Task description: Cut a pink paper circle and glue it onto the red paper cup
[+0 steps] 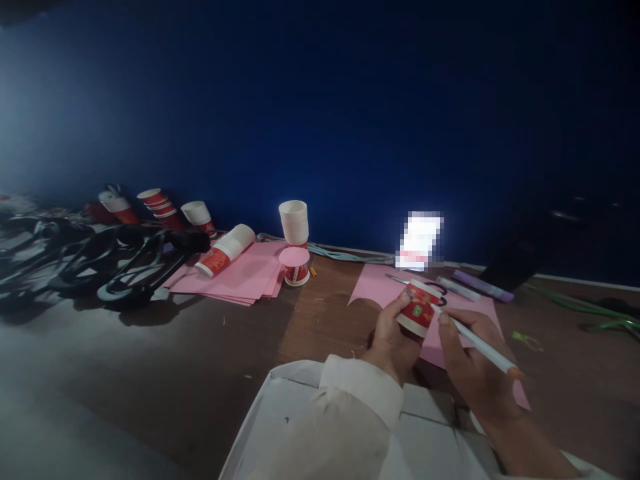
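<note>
My left hand (393, 337) is closed around a red and white paper cup (419, 308), held upside down on a pink paper sheet (380, 287). My right hand (470, 360) grips a white pencil (477, 341) whose tip touches the cup's side near its rim. Scissors (425, 285) lie on the pink sheet just behind the cup, partly hidden by it.
A stack of pink sheets (240, 277) lies at centre left with a cup lying on it (225, 250). Two stacked cups (294, 223) stand by a pink-topped cup (296, 265). More cups (157, 203) and black items (125, 267) sit far left. A purple marker (483, 285) lies right.
</note>
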Demonstrator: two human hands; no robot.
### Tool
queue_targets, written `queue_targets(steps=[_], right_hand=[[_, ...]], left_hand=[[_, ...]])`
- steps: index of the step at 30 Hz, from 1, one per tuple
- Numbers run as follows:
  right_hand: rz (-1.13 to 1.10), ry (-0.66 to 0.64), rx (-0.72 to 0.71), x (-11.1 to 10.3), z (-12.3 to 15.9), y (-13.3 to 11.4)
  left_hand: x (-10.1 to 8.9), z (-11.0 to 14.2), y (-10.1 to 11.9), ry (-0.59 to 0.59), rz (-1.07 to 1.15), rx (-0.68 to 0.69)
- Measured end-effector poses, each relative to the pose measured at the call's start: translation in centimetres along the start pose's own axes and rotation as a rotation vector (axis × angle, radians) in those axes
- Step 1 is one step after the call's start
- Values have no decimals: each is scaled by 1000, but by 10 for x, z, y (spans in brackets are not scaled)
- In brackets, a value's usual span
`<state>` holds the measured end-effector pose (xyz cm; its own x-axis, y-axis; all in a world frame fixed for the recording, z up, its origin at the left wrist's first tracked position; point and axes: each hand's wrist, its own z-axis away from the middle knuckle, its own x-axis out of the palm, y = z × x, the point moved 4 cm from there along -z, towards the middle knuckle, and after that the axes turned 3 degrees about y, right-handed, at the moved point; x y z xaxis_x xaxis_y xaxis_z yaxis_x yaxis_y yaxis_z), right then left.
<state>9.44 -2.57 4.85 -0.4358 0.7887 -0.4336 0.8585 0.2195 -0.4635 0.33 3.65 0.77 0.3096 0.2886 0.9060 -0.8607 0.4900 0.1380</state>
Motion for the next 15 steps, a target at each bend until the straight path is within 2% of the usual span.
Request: queue_targets(steps=[3, 7, 9, 11, 15], right_hand=[[-43, 16, 73, -3, -1, -5], [-167, 26, 411, -1, -4, 1], [-276, 40, 589, 5, -3, 11], [-476, 32, 745, 16, 0, 23], [-749, 29, 891, 36, 8, 37]], left_hand=[[0, -1, 0, -2, 0, -5], [2, -2, 1, -1, -10, 38], [2, -2, 0, 24, -13, 47], [2, -1, 0, 39, -17, 35], [2, 0, -1, 18, -15, 22]])
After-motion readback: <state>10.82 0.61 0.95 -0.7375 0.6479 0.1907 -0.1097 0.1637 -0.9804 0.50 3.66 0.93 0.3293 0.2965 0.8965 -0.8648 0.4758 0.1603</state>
